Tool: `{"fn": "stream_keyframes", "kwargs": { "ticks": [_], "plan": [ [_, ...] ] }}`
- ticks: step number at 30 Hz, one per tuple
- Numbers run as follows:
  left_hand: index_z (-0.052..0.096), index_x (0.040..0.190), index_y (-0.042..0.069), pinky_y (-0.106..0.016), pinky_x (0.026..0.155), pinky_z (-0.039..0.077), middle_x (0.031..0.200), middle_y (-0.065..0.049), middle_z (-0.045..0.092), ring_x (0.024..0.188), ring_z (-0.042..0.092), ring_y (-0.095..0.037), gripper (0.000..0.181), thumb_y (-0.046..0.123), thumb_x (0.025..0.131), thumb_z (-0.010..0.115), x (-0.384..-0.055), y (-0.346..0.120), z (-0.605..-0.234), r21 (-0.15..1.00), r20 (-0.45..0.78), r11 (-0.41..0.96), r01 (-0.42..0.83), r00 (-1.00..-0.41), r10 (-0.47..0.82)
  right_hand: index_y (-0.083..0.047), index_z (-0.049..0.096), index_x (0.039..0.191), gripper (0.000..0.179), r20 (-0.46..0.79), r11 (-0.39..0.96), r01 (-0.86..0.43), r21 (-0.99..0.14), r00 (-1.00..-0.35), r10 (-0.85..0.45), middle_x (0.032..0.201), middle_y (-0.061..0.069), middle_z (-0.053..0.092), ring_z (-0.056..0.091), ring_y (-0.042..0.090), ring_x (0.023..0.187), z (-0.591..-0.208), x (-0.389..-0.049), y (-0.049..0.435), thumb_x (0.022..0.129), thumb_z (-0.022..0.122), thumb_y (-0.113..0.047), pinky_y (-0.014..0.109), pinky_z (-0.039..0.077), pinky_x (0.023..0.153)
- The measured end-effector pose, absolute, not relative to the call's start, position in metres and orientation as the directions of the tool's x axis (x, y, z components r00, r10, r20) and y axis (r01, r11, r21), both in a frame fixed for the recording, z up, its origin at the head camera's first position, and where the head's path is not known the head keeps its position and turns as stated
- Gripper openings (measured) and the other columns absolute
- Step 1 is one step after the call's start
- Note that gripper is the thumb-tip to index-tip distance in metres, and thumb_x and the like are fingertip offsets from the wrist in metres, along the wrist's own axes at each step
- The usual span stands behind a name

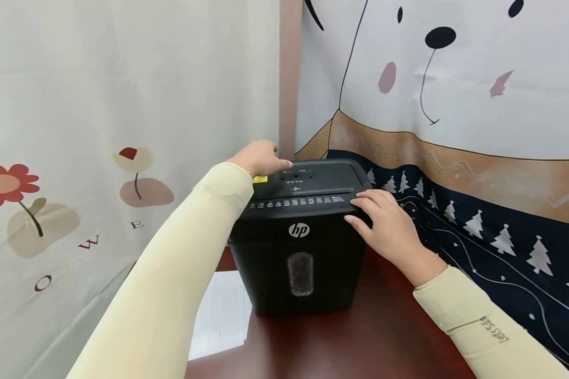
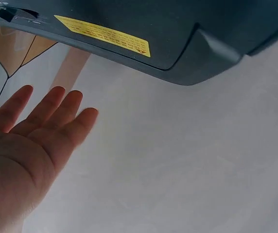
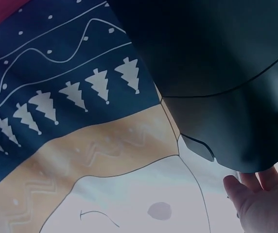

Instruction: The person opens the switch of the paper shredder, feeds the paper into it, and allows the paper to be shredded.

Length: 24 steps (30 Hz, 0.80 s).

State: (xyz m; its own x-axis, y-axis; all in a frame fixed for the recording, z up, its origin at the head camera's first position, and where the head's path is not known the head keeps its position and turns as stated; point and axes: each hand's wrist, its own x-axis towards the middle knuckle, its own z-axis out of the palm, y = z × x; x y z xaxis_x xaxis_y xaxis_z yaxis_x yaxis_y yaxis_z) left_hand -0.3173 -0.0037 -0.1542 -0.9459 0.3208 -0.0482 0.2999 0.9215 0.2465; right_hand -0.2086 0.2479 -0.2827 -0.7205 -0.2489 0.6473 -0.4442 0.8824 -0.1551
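A black paper shredder (image 1: 270,273) with an hp logo and a small front window stands upright on the table. My left hand (image 1: 261,158) hovers by the shredder's rear left top, near the switch panel (image 1: 296,175). In the left wrist view its fingers (image 2: 46,114) are stretched out and hold nothing, apart from the casing with its yellow label (image 2: 105,35). My right hand (image 1: 391,229) lies at the front right top edge, fingertips touching the lid. In the right wrist view, the casing (image 3: 217,121) partly hides those fingers.
A stack of white paper (image 1: 223,316) lies left of the shredder, partly hidden by my left sleeve. The dark red table (image 1: 313,347) runs beneath. A pale curtain (image 1: 194,68) hangs behind on the left, and a bear-patterned cloth (image 1: 455,105) on the right.
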Motion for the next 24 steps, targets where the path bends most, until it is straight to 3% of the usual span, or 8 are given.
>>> {"fn": "stream_keyframes", "kwargs": {
  "ticks": [8,24],
  "plan": [
    [0.039,0.145,0.003,-0.044,0.110,0.032,0.150,-0.014,0.040,0.138,0.035,-0.031,0.069,0.047,0.095,0.051,-0.322,-0.001,-0.161,0.224,-0.053,0.925,0.307,-0.944,0.326,-0.006,0.068,0.115,0.035,0.647,0.889,-0.430,-0.161,-0.726,-0.234,0.124,0.013,0.060,0.048,0.032,0.123,-0.287,-0.204,0.239,0.087,0.072,-0.027,0.048,0.049,0.093],
    [0.042,0.143,0.001,-0.044,0.109,0.033,0.147,-0.016,0.042,0.135,0.039,-0.032,0.068,0.049,0.096,0.049,-0.324,-0.001,-0.168,0.184,-0.107,0.949,0.256,-0.954,0.279,-0.006,0.069,0.113,0.035,0.699,0.865,-0.479,-0.146,-0.669,-0.252,0.122,0.012,0.062,0.049,0.031,0.122,-0.292,-0.202,0.232,0.085,0.074,-0.027,0.046,0.049,0.094]
  ]
}}
